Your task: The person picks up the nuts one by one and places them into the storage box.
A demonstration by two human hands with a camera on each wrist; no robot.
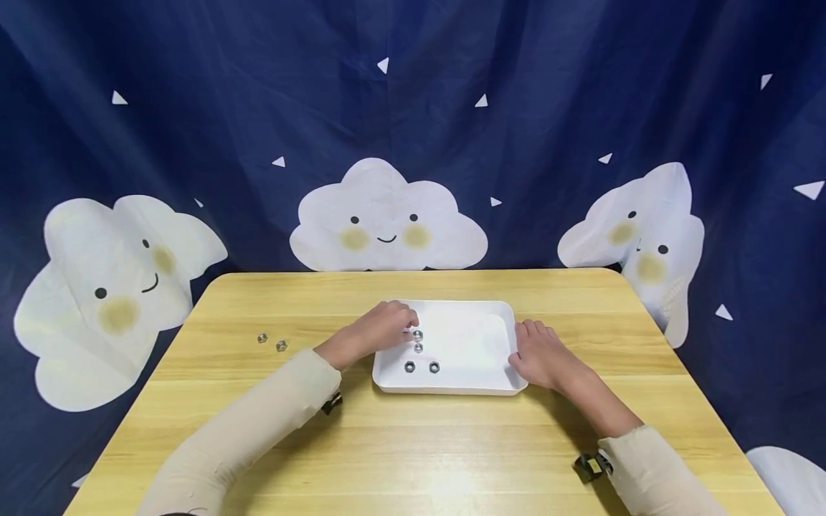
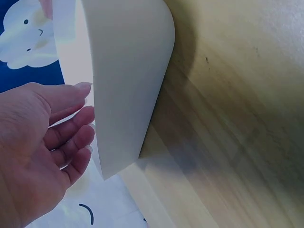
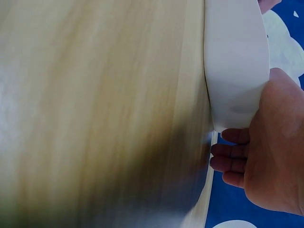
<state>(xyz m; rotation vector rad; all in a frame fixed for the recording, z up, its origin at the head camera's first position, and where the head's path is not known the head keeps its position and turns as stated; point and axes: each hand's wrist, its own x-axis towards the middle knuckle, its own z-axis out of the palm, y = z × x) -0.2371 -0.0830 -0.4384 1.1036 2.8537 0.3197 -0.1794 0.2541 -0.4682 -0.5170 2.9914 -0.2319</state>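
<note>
A shallow white tray (image 1: 464,351) lies on the wooden table. Several metal hex nuts are in its left part, among them one nut (image 1: 434,367) near the front wall. My left hand (image 1: 383,328) reaches over the tray's left wall. Its bent fingertips are close beside another nut (image 1: 418,335). In the left wrist view, the thumb and loosely curved fingers (image 2: 71,135) stand apart at the tray rim, with no nut visible between them. My right hand (image 1: 542,355) grips the tray's right side, thumb at the rim and fingers against the end wall (image 3: 237,104).
Two more hex nuts, a left one (image 1: 262,337) and a right one (image 1: 281,345), lie on the table (image 1: 426,451) left of the tray. A dark blue curtain (image 1: 387,129) with cloud faces hangs behind the table's far edge.
</note>
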